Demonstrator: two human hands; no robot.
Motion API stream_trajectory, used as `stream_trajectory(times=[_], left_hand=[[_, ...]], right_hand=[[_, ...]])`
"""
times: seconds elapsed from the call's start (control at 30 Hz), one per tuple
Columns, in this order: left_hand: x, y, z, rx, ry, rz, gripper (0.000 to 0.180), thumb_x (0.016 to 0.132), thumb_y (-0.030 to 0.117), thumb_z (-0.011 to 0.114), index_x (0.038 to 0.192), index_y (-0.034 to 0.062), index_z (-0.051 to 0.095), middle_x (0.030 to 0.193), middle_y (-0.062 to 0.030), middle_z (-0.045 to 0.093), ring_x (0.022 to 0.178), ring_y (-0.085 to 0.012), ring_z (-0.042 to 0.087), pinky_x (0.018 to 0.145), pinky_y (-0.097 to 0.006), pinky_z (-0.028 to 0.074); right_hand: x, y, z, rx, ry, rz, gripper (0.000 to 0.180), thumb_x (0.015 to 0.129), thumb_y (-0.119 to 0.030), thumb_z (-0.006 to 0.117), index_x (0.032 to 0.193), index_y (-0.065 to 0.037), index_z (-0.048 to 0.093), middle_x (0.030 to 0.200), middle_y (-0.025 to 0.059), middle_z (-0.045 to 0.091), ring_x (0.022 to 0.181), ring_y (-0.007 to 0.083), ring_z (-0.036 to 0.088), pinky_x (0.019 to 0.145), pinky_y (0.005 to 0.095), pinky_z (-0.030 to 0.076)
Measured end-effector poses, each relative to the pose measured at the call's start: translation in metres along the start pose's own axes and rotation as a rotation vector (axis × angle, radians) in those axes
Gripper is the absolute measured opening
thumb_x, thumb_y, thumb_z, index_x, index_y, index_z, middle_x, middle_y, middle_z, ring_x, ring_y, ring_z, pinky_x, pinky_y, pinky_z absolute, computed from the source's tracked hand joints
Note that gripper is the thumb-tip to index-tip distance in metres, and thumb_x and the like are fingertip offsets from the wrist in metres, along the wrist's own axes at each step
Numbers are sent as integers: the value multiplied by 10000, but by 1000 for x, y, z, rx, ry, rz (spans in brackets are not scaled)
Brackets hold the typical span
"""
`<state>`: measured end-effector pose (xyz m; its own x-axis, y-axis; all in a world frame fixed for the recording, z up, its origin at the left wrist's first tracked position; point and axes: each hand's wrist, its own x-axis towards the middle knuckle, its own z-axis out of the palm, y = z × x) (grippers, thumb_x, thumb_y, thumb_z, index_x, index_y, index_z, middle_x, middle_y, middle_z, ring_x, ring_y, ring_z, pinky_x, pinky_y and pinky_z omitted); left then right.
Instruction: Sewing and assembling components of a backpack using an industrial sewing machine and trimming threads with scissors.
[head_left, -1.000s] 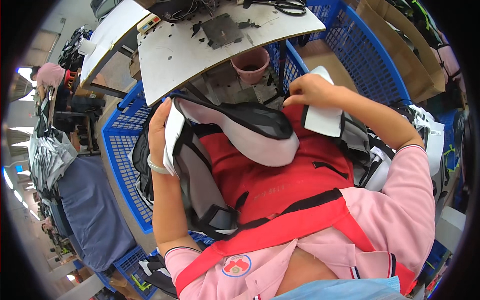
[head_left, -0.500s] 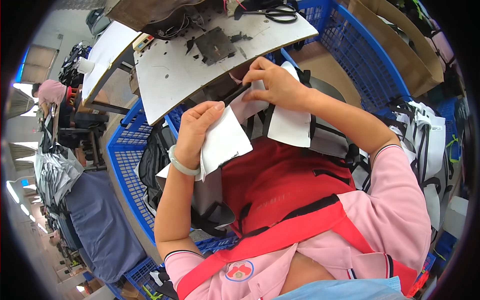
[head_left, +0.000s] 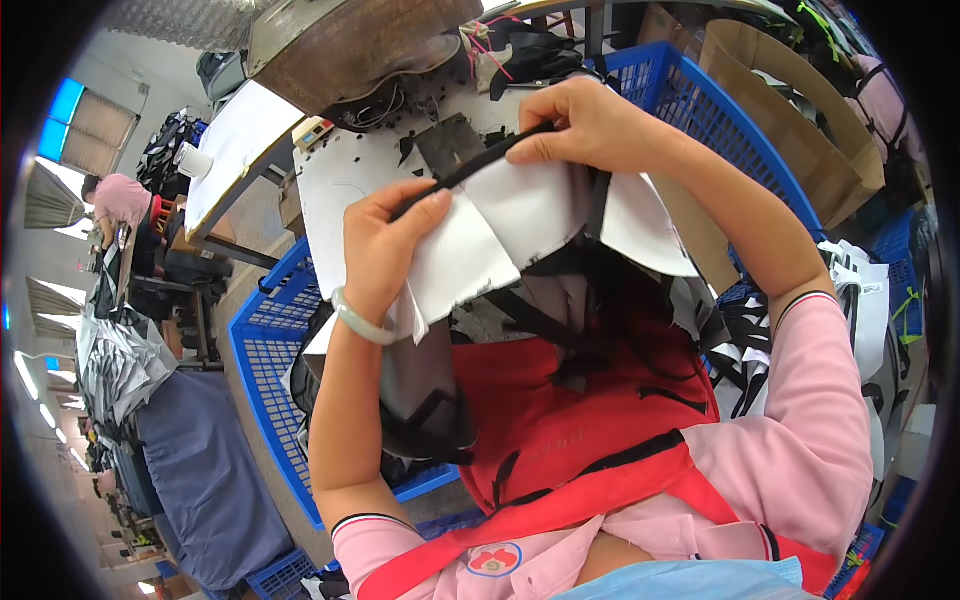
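Head view, from the left: a blue plastic basket with lattice sides (head_left: 265,350) stands beyond the left forearm; a grey padded panel with black trim (head_left: 415,375) hangs below the left hand (head_left: 385,240); that hand's thumb and bent fingers are closed, pinching the left part of a narrow black fabric strip (head_left: 472,165); the strip runs up along the top edge of a stiff white fabric piece (head_left: 535,210), which hangs between the hands, in front of the white tabletop (head_left: 330,190) and above the red apron (head_left: 560,420); at the right, the right hand (head_left: 585,125) has thumb and forefinger pressed together on the strip's other end, no gap showing between them; a white flap (head_left: 645,225) hangs below that wrist.

Compared with half a second ago, the hands stand higher against the tabletop and somewhat farther apart, and the strip now shows as a nearly straight line between them; as I judge it, the edge is now controlled from both ends, which should make it easier to guide, though the cloth beneath remains loose.
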<state>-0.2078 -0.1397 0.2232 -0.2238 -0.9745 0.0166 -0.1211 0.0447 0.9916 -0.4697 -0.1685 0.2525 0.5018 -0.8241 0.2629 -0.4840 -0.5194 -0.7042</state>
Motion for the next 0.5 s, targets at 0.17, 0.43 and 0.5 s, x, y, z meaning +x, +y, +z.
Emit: stream_trajectory(times=[0.17,0.43,0.5], left_hand=[[46,-17,-5,-174,52,-44,257,816,90,719,1021,-54,664,823,-69,675,670,-99,619,605,-213,484],[81,-35,-10,-205,86,-148,318,814,89,718,1074,-69,623,854,-90,671,659,-125,631,590,-233,500],[89,-39,-9,-201,83,-158,322,816,93,718,1076,-69,621,853,-91,672,659,-125,632,586,-234,500]], right_hand=[[32,28,1,-3,23,81,375,816,-330,745,707,-18,568,600,-8,449,618,77,411,573,274,362],[62,52,7,13,-16,174,404,813,-365,734,685,-26,556,602,-9,436,611,97,410,578,293,353],[65,55,8,18,-13,208,401,815,-360,732,681,-27,552,604,-8,442,612,98,412,581,292,354]])
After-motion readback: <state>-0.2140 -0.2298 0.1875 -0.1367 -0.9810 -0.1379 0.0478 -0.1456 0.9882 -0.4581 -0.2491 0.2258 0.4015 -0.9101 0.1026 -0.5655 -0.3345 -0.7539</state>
